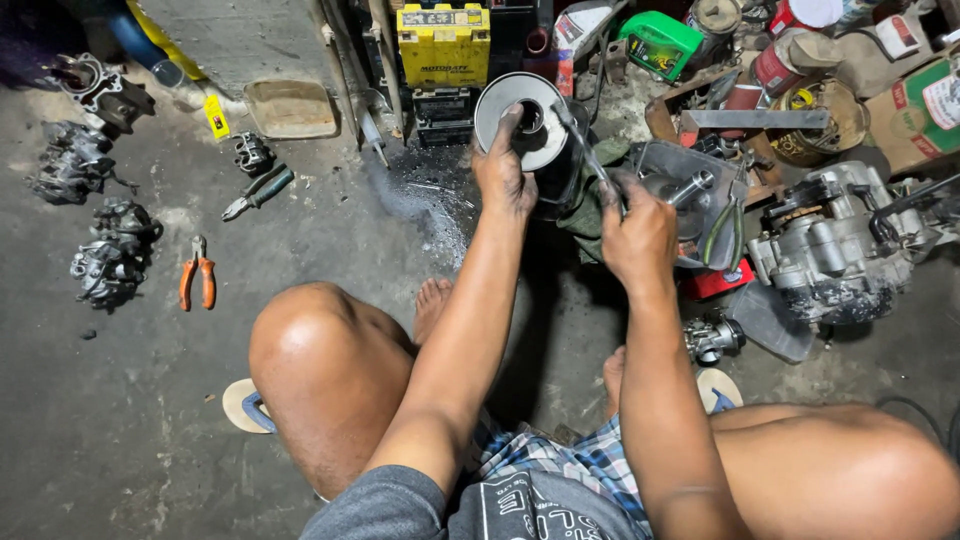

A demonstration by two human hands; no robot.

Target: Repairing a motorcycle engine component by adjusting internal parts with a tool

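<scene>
The left hand (503, 170) grips a round grey metal disc (528, 120) with a dark hole in its middle, the fingers curled over its lower edge and one fingertip at the hole. The disc stands tilted up on a dark part, over the concrete floor (150, 400), in front of the person's bare feet. The right hand (636, 235) is closed around a thin metal rod (582, 145), whose far end reaches up to the right edge of the disc.

Just right of that hand sits a grey metal tray (668, 160) with a shiny socket piece (692, 187) and green-handled pliers (722, 232) in it. Further right lies a grey engine block (830, 250). Behind the disc stands a yellow battery (444, 44), with a green container (658, 42) to its right. On the floor to the left lie orange-handled pliers (197, 272), dark-handled pliers (258, 192), a shallow tan tray (291, 108) and several grimy engine parts (112, 260).
</scene>
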